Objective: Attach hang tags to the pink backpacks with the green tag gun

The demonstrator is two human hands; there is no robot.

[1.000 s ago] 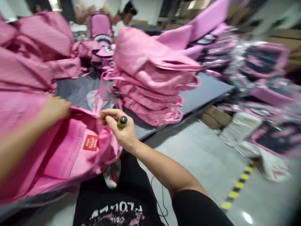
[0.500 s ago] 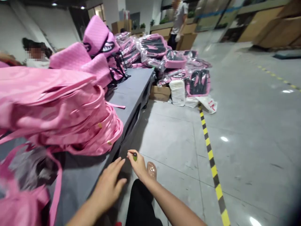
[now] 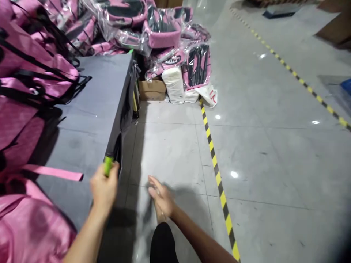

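Observation:
My left hand (image 3: 105, 184) is closed round a small green object with a dark end (image 3: 108, 164), held upright beside the edge of the grey-covered table (image 3: 82, 120). Its kind is not clear, as the fingers hide much of it. My right hand (image 3: 163, 199) hangs over the floor in front of my leg, fingers stretched and a little apart, with nothing visible in it. To the left lies a pink bag (image 3: 30, 223) with a pink strap (image 3: 55, 171) reaching across the tabletop. Pink backpacks with black straps (image 3: 41, 65) are piled farther back on the table.
Plastic-wrapped pink bags (image 3: 164, 33) are heaped beyond the table's far end. Below them stand a cardboard box (image 3: 152, 90) and a white stack (image 3: 174, 86) on the floor. Yellow-and-black tape (image 3: 216, 170) runs along the floor to my right.
The green object has passed from my right hand to my left hand. My left hand has moved to the table edge. The view has tipped down and shifted forward along the table.

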